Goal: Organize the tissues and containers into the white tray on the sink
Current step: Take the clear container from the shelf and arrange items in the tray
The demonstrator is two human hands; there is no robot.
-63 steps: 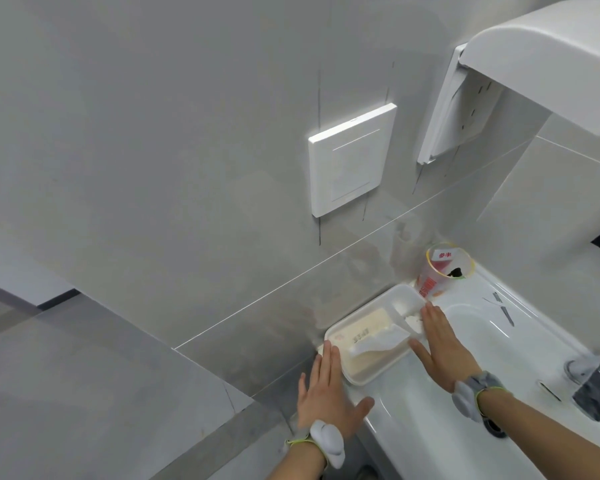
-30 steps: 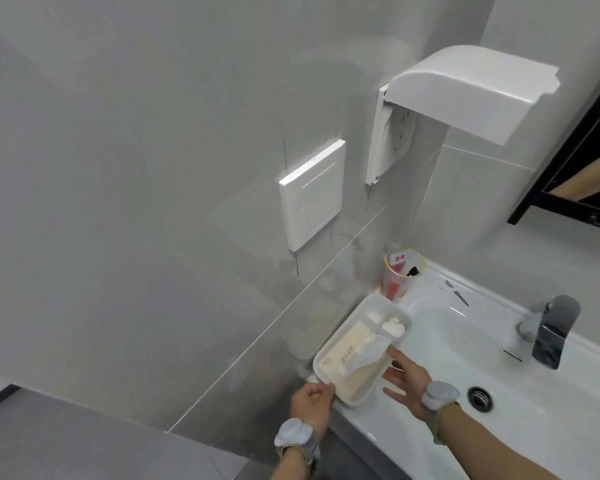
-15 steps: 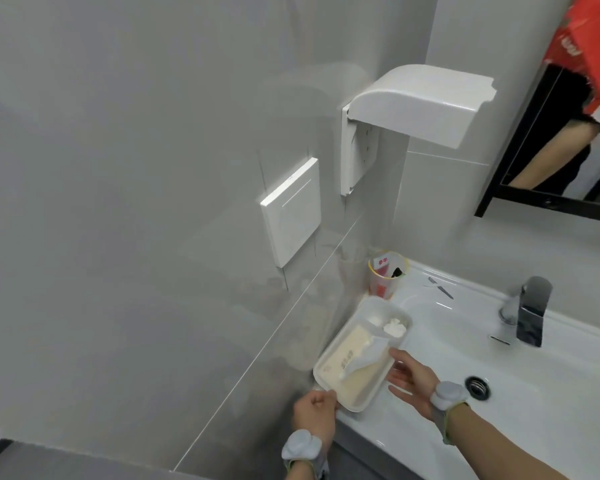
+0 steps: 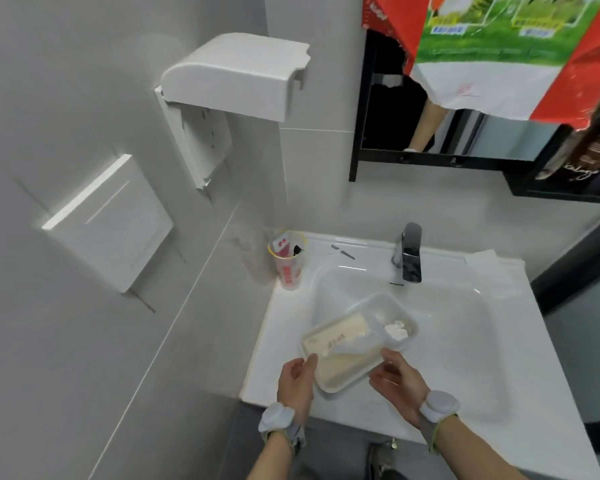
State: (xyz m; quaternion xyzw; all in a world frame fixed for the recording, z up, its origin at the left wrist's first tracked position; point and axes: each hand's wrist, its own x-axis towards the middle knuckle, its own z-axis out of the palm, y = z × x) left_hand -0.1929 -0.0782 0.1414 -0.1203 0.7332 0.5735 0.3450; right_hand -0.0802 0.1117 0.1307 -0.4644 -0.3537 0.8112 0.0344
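Tray [image 4: 400, 306], white and two-compartmented, sits tilted over the left part of the sink basin [image 4: 465, 306], its near end carried by both hands and its far end reaching toward the faucet [image 4: 409, 252]. The left hand [image 4: 297, 379] grips the near left corner, thumb curled over the rim; the right hand [image 4: 397, 375] holds the near right edge with fingers curled under and the thumb on top. In the large compartment lies a flat tissue pack [image 4: 336, 336] with one loose sheet pulled up from it; the small compartment, on the faucet side, holds a crumpled white tissue [image 4: 395, 330]. A printed plastic cup [image 4: 288, 261] with small packets inside stands on the sink rim to the left of the faucet, well apart from the tray, and a small thin metal item [image 4: 343, 251] lies on the rim between cup and faucet. More white tissue [image 4: 485, 259] rests on the rim just right of the faucet.

The tray looks like thin moulded plastic: light, somewhat flexible, likely slick on wet porcelain. Its load is nearly weightless, so it should shift easily and could tip if held by one corner. Holding the rim at two opposite edges, as now, seems the safest grip. The cup is probably light and top-heavy; grasping it round the middle would suit best.
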